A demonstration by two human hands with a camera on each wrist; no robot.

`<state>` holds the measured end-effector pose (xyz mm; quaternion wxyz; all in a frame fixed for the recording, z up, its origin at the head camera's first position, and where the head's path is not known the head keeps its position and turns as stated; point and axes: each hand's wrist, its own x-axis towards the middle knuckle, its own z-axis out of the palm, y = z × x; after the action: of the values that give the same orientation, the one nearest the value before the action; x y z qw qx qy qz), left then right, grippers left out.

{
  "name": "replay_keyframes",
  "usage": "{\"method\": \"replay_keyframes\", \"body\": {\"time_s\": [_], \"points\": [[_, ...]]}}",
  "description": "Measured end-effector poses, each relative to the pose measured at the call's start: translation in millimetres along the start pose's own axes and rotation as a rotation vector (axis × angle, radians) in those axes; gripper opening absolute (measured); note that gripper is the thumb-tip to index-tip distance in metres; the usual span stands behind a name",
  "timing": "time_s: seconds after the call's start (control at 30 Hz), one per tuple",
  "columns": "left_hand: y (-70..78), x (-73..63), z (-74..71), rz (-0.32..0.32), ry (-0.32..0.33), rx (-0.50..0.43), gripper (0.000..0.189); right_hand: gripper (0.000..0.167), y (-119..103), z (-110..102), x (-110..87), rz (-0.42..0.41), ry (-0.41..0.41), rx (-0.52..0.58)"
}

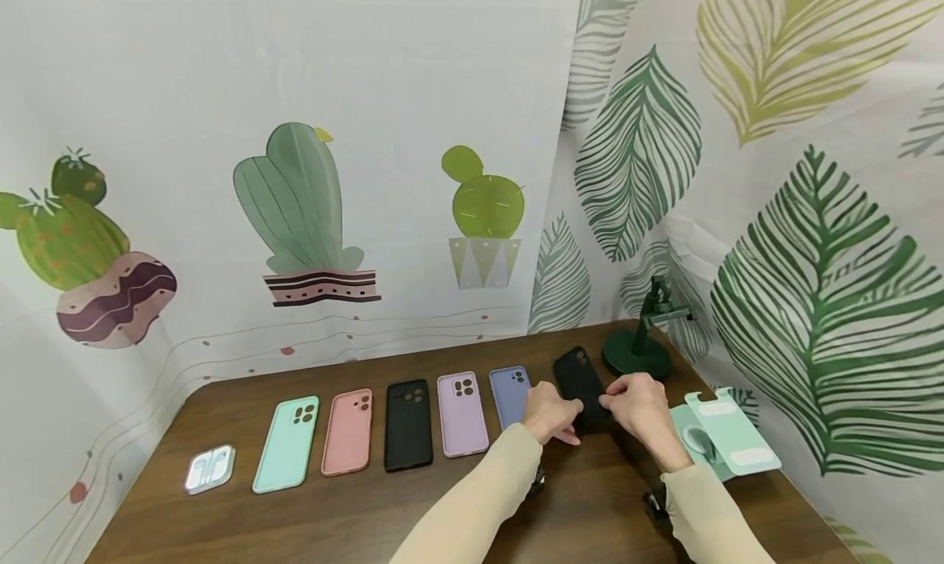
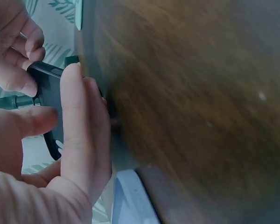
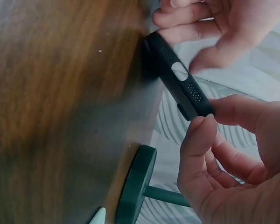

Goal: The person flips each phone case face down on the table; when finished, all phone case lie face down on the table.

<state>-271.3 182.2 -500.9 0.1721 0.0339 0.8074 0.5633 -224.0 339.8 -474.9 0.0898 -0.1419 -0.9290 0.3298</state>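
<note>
Both hands hold a black phone case above the right part of the table, its camera cutout at the far end. My left hand grips its near left side, with the thumb on one face and fingers behind, as the left wrist view shows. At the near right corner, my right hand pinches the edge between thumb and fingers. The bottom edge of the case, with perforated grilles and a port opening, faces the right wrist camera. A blue phone case lies just left of the left hand, partly covered by it.
Leftward along the wooden table lie a lilac case, another black case, a pink case, a mint case and boxed earphones. A dark green stand and a mint folding stand are at right.
</note>
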Motion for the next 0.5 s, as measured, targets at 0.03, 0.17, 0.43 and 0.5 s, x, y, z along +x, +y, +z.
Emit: {"method": "replay_keyframes", "body": {"time_s": [0.03, 0.17, 0.43, 0.5], "points": [[0.6, -0.4, 0.8, -0.009, -0.011, -0.02, 0.017, 0.015, 0.1, -0.2, 0.0, -0.002, 0.008, 0.0], [3.2, -1.4, 3.8, -0.042, -0.04, -0.066, 0.029, 0.016, -4.4, -2.2, -2.7, -0.011, 0.032, 0.006], [6.3, -4.4, 0.8, -0.067, -0.081, -0.111, 0.069, 0.018, -14.8, -5.6, -8.1, -0.035, 0.018, 0.03], [8.3, -7.9, -0.1, -0.067, -0.095, -0.121, 0.07, 0.017, -15.6, -5.6, -8.9, -0.036, 0.015, 0.033]]}}
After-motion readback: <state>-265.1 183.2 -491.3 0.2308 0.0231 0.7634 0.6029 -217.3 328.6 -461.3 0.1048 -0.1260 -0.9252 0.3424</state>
